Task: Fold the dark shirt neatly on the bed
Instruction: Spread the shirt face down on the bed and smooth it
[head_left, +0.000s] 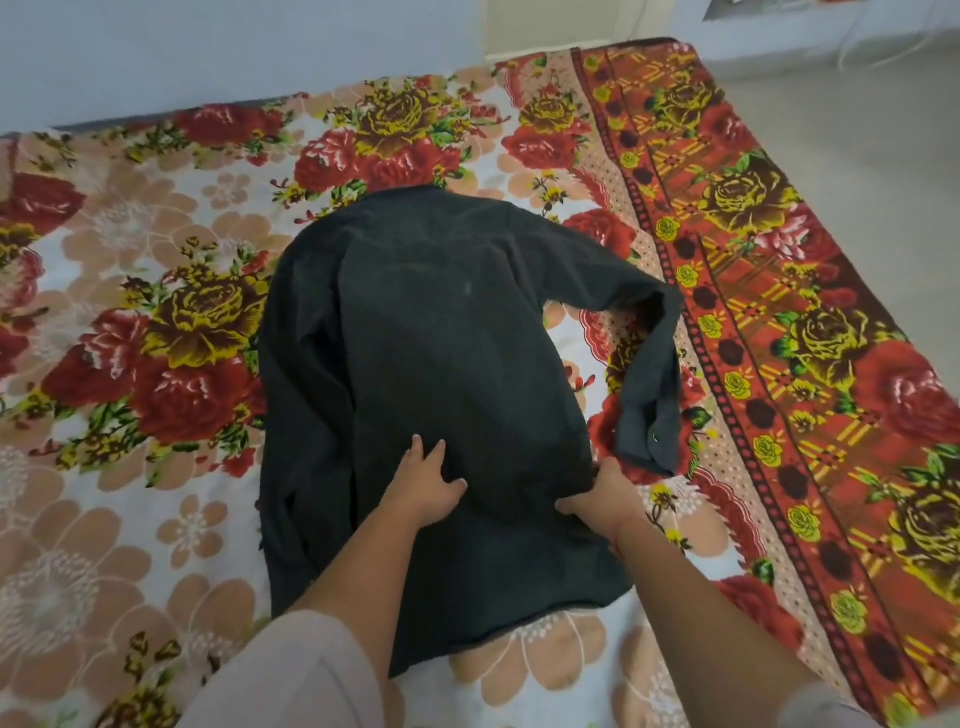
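Surface: a bed (649, 49) covered edge to edge by a floral sheet (156, 270) with red roses, brown-and-yellow roses and peach blossoms on white. Along the person's right ran a border band (753, 312) of red-orange with small yellow rosettes and dark dots. Room: a pale bluish wall (208, 52) behind the far edge of the bed, and a pale floor (857, 130) beyond its right side.

The dark shirt (441, 338) lay flat near the middle of the bed, on the white part of the sheet. Its long axis ran straight away from the person, with the narrower collar end toward the wall and the hem nearest the person's body. A lengthwise crease showed down its left side.

One long sleeve (613, 270) reached out to the right, bent sharply at the border band, and doubled back toward the person. Its cuff (649, 431) lay just beside the shirt's right edge, with a small round snap (656, 437) showing on it.

The left hand (427, 486) rested palm down on the lower body of the shirt, fingers spread, thumb out to the right. The right hand (602, 493) was at the shirt's right edge, thumb on top of the cloth and fingers curled at the edge, gripping it. A pale sleeve (291, 675) covered the upper left arm.
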